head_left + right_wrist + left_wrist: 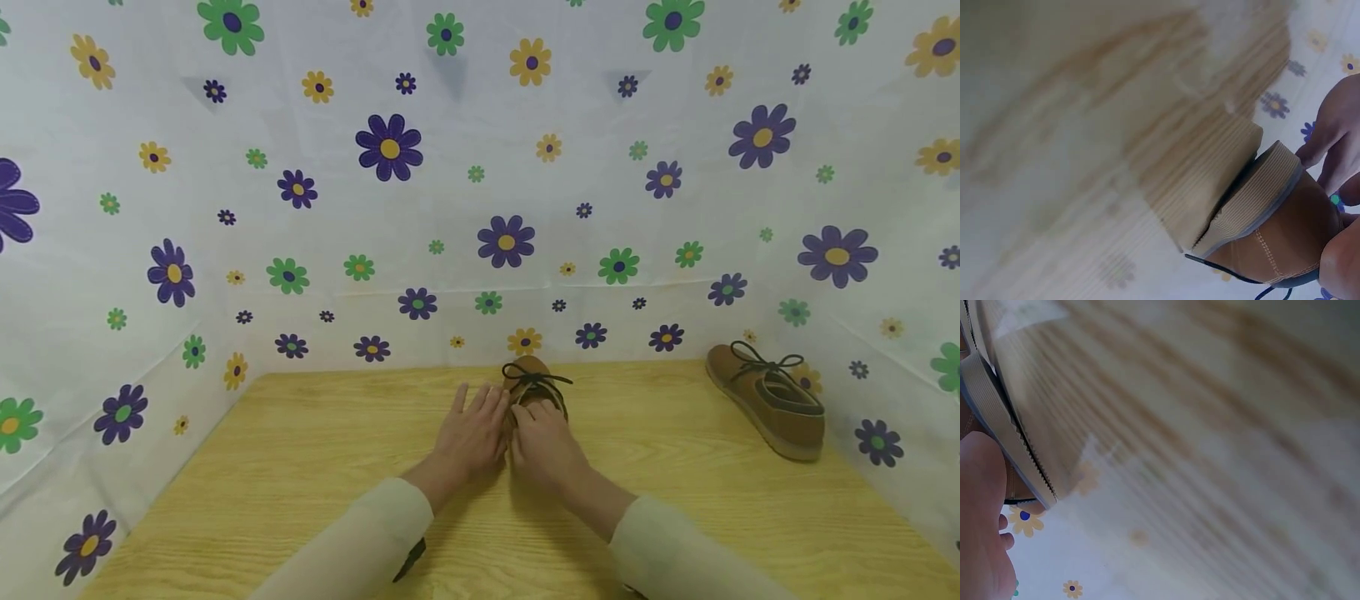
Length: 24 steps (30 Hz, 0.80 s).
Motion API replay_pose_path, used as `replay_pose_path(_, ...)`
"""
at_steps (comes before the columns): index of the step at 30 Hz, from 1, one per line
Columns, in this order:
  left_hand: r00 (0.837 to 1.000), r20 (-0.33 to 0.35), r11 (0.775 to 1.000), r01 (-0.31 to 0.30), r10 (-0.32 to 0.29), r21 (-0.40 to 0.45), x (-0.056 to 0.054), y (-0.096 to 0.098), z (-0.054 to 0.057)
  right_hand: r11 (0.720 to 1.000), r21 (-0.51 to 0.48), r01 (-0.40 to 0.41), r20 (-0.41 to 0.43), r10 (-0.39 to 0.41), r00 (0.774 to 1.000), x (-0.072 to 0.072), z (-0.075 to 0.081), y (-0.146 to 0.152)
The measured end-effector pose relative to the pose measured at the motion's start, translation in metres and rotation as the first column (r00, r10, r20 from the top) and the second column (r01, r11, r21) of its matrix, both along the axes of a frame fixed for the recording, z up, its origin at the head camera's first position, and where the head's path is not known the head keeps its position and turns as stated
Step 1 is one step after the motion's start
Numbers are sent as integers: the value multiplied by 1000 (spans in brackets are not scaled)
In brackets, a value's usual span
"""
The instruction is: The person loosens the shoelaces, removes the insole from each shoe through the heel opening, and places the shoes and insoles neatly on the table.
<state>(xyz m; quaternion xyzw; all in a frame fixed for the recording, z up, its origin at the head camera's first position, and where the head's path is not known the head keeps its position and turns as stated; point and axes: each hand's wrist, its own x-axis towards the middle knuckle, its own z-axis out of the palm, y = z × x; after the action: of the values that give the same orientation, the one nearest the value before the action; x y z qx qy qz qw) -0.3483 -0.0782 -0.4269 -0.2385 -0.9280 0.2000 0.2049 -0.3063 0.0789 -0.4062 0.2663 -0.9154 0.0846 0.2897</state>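
Observation:
A brown lace-up shoe [527, 369] with dark, bow-tied laces stands near the back middle of the table, its toe toward the flowered backdrop. My right hand [551, 446] grips it at the opening, with fingers curled over the collar. Along the shoe's left side lies my left hand [472, 429], its fingers fairly straight and touching it. In the right wrist view, the shoe [1291, 231] shows its ridged pale sole edge and stitched side. The left wrist view catches part of the sole edge [1004, 419] beside the left hand [982, 512]. Both hands hide the heel.
A matching brown shoe [780, 404], laces tied, stands at the right side of the table against the cloth. White flower-printed cloth [465, 208] encloses the wooden tabletop [315, 450] at the back and sides. A small dark object [410, 560] shows beneath the left sleeve.

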Motion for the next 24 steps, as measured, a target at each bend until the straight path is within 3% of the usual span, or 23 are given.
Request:
replay_pose_path(7,999,22,999,-43,43,-5,0,-2,0,992,-94,-82,41,87,995,3,2,-2)
replay_pose_path(11,997,20,997,-73,73,4,0,-4,-2,974,-178,-144,78,160,984,9,10,-5)
replay_pose_path(14,997,10,997,-81,81,3,-3,-7,-3,956,-227,-186,20,196,981,7,11,-2)
replay_pose_path(17,997,11,997,-76,76,12,-5,-9,-5,955,-247,-161,-106,139,985,0,6,10)
replay_pose_path(20,998,34,997,-62,60,49,-6,-10,-7,962,-265,-64,-174,18,985,-8,-1,28)
replay_pose_path(22,998,48,996,-55,51,75,-7,-11,-8,966,-258,24,-124,-58,991,-14,-5,38)
replay_pose_path(24,999,38,994,-41,37,100,-8,-12,-9,973,-213,90,-14,-95,995,-18,-7,46)
